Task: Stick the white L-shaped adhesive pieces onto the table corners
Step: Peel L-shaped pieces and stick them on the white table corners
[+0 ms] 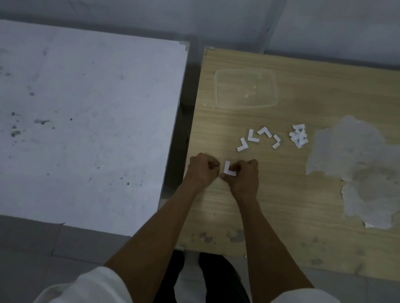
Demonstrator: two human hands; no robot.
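A white L-shaped adhesive piece (229,169) is pinched in the fingers of my right hand (242,180), just above the wooden table (288,217). My left hand (202,168) is curled into a fist beside it, its fingertips close to the piece; I cannot tell whether it touches it. Several more L-shaped pieces (260,138) lie loose on the wood beyond my hands. A small heap of white pieces (299,135) lies to their right.
A clear plastic lid or tray (245,88) lies at the far left of the wooden table. A large patch of peeled veneer (363,169) covers its right part. A white stained table (67,125) stands to the left across a narrow gap (180,135).
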